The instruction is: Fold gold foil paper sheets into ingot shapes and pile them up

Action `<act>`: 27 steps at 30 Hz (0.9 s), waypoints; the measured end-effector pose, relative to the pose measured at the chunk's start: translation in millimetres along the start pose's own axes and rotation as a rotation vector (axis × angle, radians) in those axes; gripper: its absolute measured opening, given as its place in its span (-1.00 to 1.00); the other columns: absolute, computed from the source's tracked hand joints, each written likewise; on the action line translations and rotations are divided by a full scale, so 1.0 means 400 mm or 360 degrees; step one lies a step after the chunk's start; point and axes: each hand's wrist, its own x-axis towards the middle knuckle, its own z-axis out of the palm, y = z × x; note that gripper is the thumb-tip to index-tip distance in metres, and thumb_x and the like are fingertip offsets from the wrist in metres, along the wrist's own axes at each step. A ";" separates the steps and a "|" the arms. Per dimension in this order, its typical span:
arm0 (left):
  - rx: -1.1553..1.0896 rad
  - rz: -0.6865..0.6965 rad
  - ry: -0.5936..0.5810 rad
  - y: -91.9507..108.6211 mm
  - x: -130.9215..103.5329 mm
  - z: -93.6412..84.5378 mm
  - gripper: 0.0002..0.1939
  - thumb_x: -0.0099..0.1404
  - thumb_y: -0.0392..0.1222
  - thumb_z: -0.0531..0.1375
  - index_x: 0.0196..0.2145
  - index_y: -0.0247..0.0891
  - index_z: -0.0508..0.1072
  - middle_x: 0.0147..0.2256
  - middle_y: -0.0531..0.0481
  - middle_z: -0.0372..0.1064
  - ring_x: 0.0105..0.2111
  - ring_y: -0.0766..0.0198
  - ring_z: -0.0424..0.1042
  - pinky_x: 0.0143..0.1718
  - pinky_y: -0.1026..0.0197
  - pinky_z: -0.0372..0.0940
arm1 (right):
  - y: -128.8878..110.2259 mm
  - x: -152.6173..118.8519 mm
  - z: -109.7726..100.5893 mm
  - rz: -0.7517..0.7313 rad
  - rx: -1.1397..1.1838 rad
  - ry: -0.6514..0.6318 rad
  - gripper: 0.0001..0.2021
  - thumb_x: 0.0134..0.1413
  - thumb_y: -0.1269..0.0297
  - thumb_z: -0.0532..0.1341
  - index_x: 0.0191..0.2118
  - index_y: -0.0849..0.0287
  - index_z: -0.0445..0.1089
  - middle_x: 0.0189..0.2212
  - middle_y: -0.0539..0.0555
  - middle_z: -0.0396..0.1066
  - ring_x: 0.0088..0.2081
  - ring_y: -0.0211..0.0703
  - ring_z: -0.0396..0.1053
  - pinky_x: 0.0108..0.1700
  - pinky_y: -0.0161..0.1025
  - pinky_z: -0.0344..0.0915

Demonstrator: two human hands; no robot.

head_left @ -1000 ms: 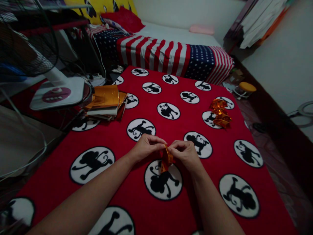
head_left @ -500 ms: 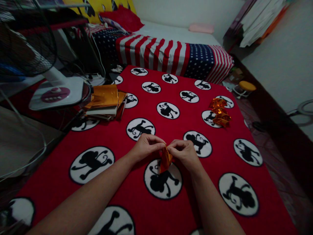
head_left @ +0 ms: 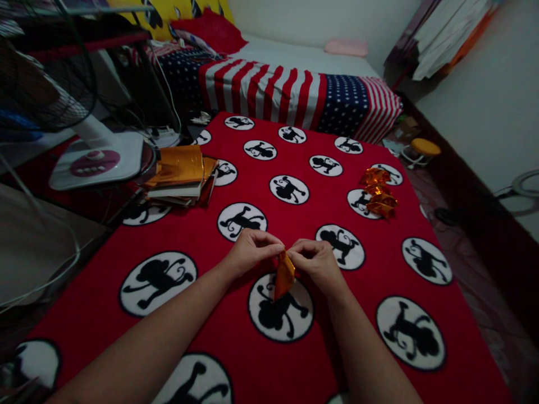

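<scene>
Between my two hands hangs a folded piece of shiny orange-gold foil paper [head_left: 285, 276], over a white monkey circle on the red cloth [head_left: 269, 224]. My left hand [head_left: 255, 249] pinches its top edge between thumb and fingertips. My right hand [head_left: 315, 261] is closed on the same top edge from the other side, the fingertips of both hands nearly touching. Toward the far right of the cloth lie several folded gold foil pieces [head_left: 381, 192] in a small heap. At the left edge sits a stack of gold foil paper sheets [head_left: 179, 168], with pale sheets visible underneath.
A white fan base [head_left: 99, 160] stands at the left, beside the stack. Beyond the cloth is a bed with a striped and starred cover [head_left: 269, 90]. A yellow-topped stool [head_left: 425, 147] stands on the floor at the right.
The foil paper between my hands has turned slightly, its broad face now showing more. Both hands keep almost the same place and grip.
</scene>
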 end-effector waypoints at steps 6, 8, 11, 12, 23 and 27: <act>-0.0001 0.0068 0.0129 0.000 0.002 -0.005 -0.82 0.07 -0.15 0.35 -0.45 -0.36 0.58 -0.51 -0.02 0.51 -0.51 0.36 0.42 -0.44 0.36 0.30 | 0.005 -0.006 -0.008 0.0171 0.0252 0.0042 -0.68 -0.01 0.04 0.30 -0.47 0.23 0.54 -0.57 0.05 0.44 -0.53 -0.27 0.34 -0.47 -0.34 0.26; 0.0018 0.0104 0.0201 -0.002 0.002 -0.006 -0.83 0.07 -0.16 0.35 -0.46 -0.35 0.57 -0.51 -0.01 0.51 -0.52 0.37 0.42 -0.45 0.36 0.30 | 0.009 -0.010 -0.013 0.0142 0.0289 0.0041 -0.65 0.03 -0.01 0.26 -0.43 0.23 0.54 -0.56 0.05 0.44 -0.50 -0.25 0.36 -0.42 -0.32 0.30; 0.0049 0.0154 0.0315 -0.005 0.002 -0.004 -0.84 0.07 -0.17 0.35 -0.46 -0.34 0.57 -0.50 -0.01 0.52 -0.51 0.36 0.43 -0.45 0.37 0.31 | 0.014 -0.014 -0.012 0.0074 0.0222 0.0019 -0.69 -0.07 0.03 0.34 -0.35 0.20 0.52 -0.48 0.05 0.48 -0.44 -0.22 0.40 -0.37 -0.31 0.33; 0.0052 0.0167 0.0346 -0.007 0.002 -0.003 -0.85 0.07 -0.17 0.35 -0.46 -0.34 0.57 -0.50 -0.01 0.52 -0.51 0.35 0.43 -0.45 0.37 0.31 | 0.015 -0.015 -0.009 0.0058 0.0191 0.0006 -0.70 -0.11 0.06 0.37 -0.32 0.19 0.51 -0.44 0.05 0.49 -0.42 -0.20 0.41 -0.35 -0.31 0.33; 0.0066 0.0216 0.0421 -0.016 0.003 0.002 -0.86 0.08 -0.18 0.34 -0.44 -0.34 0.56 -0.48 -0.01 0.52 -0.49 0.36 0.45 -0.43 0.38 0.32 | 0.023 -0.011 0.026 0.0066 0.0013 0.0167 -0.81 -0.07 0.19 0.34 -0.38 0.20 0.42 -0.51 0.01 0.44 -0.48 -0.25 0.38 -0.43 -0.34 0.30; 0.0023 0.0201 0.0394 -0.008 0.002 0.005 -0.86 0.08 -0.19 0.34 -0.46 -0.35 0.56 -0.50 0.00 0.50 -0.49 0.37 0.43 -0.42 0.38 0.31 | 0.024 -0.011 0.030 0.0066 0.0115 0.0206 -0.82 -0.10 0.21 0.35 -0.42 0.19 0.40 -0.52 0.00 0.44 -0.50 -0.26 0.39 -0.44 -0.35 0.32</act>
